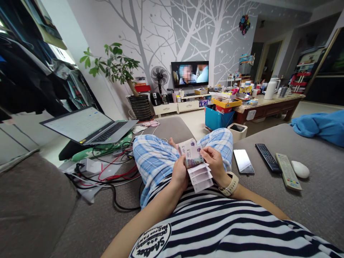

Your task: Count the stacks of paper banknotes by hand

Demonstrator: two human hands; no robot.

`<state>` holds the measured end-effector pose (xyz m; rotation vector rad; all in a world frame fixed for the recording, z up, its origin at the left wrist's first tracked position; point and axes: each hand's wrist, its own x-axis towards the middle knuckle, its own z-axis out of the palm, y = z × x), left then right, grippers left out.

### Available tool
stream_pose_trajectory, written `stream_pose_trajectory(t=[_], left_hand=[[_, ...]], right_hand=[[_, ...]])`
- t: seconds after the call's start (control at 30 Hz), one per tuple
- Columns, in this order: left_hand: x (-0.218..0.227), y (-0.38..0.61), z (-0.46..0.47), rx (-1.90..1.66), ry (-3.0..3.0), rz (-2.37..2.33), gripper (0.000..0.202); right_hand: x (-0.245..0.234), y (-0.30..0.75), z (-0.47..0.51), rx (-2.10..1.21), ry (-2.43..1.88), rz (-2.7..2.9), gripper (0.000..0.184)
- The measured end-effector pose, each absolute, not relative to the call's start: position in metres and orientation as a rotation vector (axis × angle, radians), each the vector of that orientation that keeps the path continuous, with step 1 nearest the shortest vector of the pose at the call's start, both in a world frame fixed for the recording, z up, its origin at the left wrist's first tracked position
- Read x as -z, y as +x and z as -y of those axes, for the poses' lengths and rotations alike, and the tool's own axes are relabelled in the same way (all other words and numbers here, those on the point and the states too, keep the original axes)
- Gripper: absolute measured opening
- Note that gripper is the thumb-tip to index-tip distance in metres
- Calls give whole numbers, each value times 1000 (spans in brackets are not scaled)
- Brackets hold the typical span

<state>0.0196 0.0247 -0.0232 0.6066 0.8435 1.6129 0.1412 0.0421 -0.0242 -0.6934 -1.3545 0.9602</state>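
Note:
A bundle of purple banknotes (191,153) is held over my lap, folded in the middle. My left hand (179,173) is closed round the fold from the left. My right hand (214,162), with a pale watch on its wrist, pinches the notes from the right. Several notes (201,176) fan downward below the fold. I sit on a grey sofa (317,200) in blue plaid shorts and a striped shirt.
A phone (243,161), a black remote (267,157), a grey remote (287,171) and a white mouse (300,169) lie on the sofa at my right. An open laptop (90,125) and tangled cables (113,175) are at my left. A TV (189,73) and a cluttered coffee table (268,102) stand ahead.

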Motion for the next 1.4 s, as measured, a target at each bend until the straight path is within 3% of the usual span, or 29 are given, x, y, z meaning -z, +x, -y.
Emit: stream_pose_trajectory(t=[0.53,1.4], left_hand=[[18,20,-21,-1617,643,-861,29],[17,17,-19,-1579,656,-892,17]], right_hand=[[19,140,-38,-967,-657,1329,24],[30,141,-55,-1026,-741,1337,30]])
